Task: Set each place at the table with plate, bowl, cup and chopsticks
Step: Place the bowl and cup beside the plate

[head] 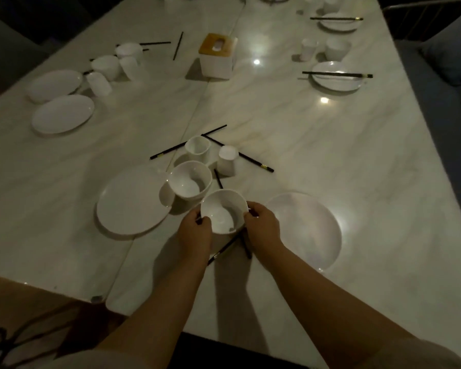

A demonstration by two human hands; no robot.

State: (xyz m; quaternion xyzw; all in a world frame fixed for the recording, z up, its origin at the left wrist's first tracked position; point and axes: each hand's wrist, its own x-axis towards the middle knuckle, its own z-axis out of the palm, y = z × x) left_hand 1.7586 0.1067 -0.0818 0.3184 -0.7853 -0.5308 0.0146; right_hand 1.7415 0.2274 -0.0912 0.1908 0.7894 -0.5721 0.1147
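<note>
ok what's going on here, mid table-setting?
Yes. A person holds a white bowl between both hands, left hand and right hand, near the table's front edge, over some loose black chopsticks. A plate lies just right of it, and a second bowl, another plate and two cups are bunched just beyond. Two places on the far right already have chopsticks laid across plates. The far-left dishes are unsorted.

Glossy marble table [330, 161], glazed bowl [224, 211]
</note>
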